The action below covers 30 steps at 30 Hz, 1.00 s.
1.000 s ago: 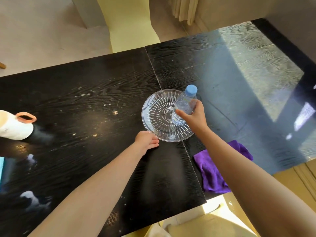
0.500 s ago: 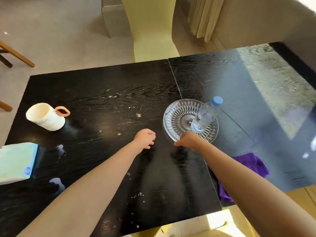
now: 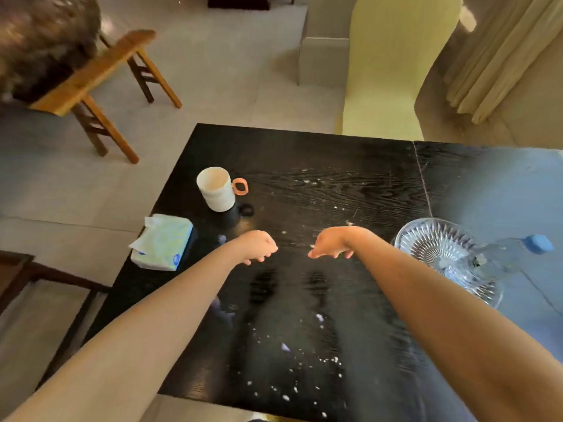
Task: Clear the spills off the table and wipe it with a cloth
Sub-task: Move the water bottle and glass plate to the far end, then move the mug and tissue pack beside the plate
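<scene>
- While its fingers are balled into a fist with nothing showing inside, the left hand (image 3: 259, 246) hovers over the black table (image 3: 335, 166); the right hand (image 3: 332, 242) hangs beside it, fingers drooping, empty.
- White crumbs (image 3: 304, 370) lie scattered near the front edge, uncleared.
- Tissue pack (image 3: 163, 242) and mug (image 3: 216, 188) sit left; the glass dish (image 3: 441, 248) bearing a water bottle (image 3: 505, 251) sits right, likely parked clear of the mess.
- No cloth in sight.

Bare forearms (image 3: 152, 315) — slender, it seems.
</scene>
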{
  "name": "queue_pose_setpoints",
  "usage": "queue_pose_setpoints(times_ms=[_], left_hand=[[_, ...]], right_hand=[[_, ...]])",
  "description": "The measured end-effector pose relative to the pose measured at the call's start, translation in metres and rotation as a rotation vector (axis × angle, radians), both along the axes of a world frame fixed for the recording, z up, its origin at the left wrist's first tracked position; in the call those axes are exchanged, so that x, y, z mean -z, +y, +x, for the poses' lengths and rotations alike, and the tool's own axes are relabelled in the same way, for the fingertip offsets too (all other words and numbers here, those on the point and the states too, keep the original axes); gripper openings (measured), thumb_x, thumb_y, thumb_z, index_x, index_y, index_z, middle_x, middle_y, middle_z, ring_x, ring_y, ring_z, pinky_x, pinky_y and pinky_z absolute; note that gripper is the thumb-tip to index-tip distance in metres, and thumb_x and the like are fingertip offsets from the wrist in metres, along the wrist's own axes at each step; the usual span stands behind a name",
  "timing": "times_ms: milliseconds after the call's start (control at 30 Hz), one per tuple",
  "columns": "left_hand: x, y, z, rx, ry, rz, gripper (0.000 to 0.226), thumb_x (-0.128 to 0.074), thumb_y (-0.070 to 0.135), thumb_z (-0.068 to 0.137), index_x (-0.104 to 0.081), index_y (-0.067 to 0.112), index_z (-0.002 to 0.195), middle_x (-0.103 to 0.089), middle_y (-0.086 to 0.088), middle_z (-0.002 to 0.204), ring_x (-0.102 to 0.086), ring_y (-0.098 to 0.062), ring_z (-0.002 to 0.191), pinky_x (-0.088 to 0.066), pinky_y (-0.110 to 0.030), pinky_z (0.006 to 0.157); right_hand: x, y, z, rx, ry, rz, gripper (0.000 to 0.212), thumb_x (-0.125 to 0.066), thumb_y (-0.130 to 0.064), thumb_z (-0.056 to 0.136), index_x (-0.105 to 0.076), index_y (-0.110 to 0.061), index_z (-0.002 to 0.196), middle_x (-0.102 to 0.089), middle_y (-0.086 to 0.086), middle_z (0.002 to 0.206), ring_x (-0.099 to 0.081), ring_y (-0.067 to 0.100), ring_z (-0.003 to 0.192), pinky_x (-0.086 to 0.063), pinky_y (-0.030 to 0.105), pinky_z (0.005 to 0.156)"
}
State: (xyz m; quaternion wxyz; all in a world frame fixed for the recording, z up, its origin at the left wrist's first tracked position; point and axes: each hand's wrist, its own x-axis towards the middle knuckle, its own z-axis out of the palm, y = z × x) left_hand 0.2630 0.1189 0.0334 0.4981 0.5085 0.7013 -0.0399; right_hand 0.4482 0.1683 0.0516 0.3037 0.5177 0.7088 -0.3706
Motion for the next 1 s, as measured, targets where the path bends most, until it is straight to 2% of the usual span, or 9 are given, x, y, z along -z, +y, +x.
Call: queue_pose_setpoints(times_ms=[100,233,333,400,467,600,700,900,1000], left_hand=[[-0.005,-0.011,-0.041,-0.092,-0.035,-0.027,0.031,-0.040,0.022,0.097,-0.052,0.014,0.125,-0.058,-0.005,0.119,-0.057,-0.019,0.107,-0.047,-0.037,0.090],[-0.005,-0.026,-0.095,-0.236,-0.064,0.012,0.029,-0.043,0.017,0.096,-0.056,0.009,0.120,-0.059,-0.008,0.117,-0.058,-0.019,0.105,-0.047,-0.036,0.090],[0.004,-0.034,-0.135,-0.301,0.011,0.135,0.013,-0.046,0.022,0.093,-0.058,0.016,0.093,-0.055,-0.011,0.105,-0.056,-0.024,0.098,-0.048,-0.036,0.086],[0.015,-0.038,-0.163,-0.371,0.146,0.238,0.019,-0.050,0.024,0.091,-0.059,0.021,0.108,-0.055,-0.013,0.116,-0.054,-0.028,0.106,-0.044,-0.035,0.091],[0.028,-0.042,-0.189,-0.460,0.269,0.323,0.041,-0.053,0.022,0.088,-0.050,0.017,0.129,-0.051,-0.010,0.133,-0.049,-0.030,0.120,-0.040,-0.033,0.094],[0.051,-0.044,-0.219,-0.493,0.397,0.393,0.054,-0.059,0.024,0.082,-0.044,0.019,0.134,-0.050,-0.010,0.133,-0.040,-0.032,0.124,-0.040,-0.040,0.094],[0.064,-0.039,-0.226,-0.409,0.448,0.336,0.065,-0.060,0.032,0.081,-0.035,0.020,0.140,-0.043,-0.009,0.139,-0.034,-0.033,0.128,-0.038,-0.041,0.097],[0.089,-0.032,-0.225,-0.300,0.421,0.115,0.090,-0.061,0.047,0.082,-0.004,0.028,0.148,0.000,-0.012,0.158,-0.004,-0.036,0.144,-0.018,-0.053,0.112],[0.101,-0.029,-0.221,-0.260,0.450,0.047,0.104,-0.063,0.054,0.078,0.009,0.026,0.148,0.016,-0.013,0.157,0.010,-0.037,0.144,-0.011,-0.063,0.109]], right_hand=[[-0.003,0.002,-0.046,-0.081,0.026,0.021,0.053,-0.046,-0.045,0.094,-0.051,-0.008,0.133,-0.054,0.008,0.131,-0.056,0.028,0.115,-0.051,0.038,0.092],[-0.001,0.008,-0.107,-0.143,0.068,0.035,0.051,-0.047,-0.042,0.094,-0.052,-0.007,0.131,-0.052,0.008,0.131,-0.054,0.032,0.115,-0.052,0.043,0.093],[0.006,0.015,-0.148,-0.195,0.094,0.080,0.042,-0.047,-0.040,0.094,-0.062,-0.002,0.104,-0.060,0.008,0.099,-0.058,0.032,0.098,-0.053,0.038,0.081],[0.012,0.020,-0.168,-0.205,0.111,0.164,0.036,-0.048,-0.037,0.094,-0.054,-0.008,0.074,-0.049,0.002,0.069,-0.053,0.029,0.083,-0.043,0.031,0.071],[0.018,0.025,-0.184,-0.208,0.127,0.225,0.036,-0.047,-0.033,0.094,-0.044,-0.014,0.064,-0.043,0.000,0.066,-0.046,0.026,0.082,-0.035,0.029,0.072],[0.027,0.037,-0.202,-0.166,0.131,0.264,0.033,-0.046,-0.032,0.095,-0.059,-0.002,0.092,-0.058,0.017,0.108,-0.054,0.030,0.101,-0.038,0.032,0.080],[0.031,0.048,-0.209,-0.038,0.167,0.301,0.049,-0.048,-0.030,0.096,-0.045,0.004,0.132,-0.049,0.019,0.136,-0.047,0.034,0.124,-0.037,0.036,0.098],[0.051,0.075,-0.216,0.332,0.295,0.398,0.061,-0.059,-0.026,0.087,-0.030,-0.011,0.139,-0.037,0.017,0.142,-0.046,0.036,0.123,-0.041,0.045,0.102],[0.063,0.085,-0.219,0.384,0.302,0.447,0.077,-0.058,-0.027,0.087,-0.015,-0.010,0.148,-0.025,0.013,0.151,-0.042,0.035,0.128,-0.040,0.043,0.101]])
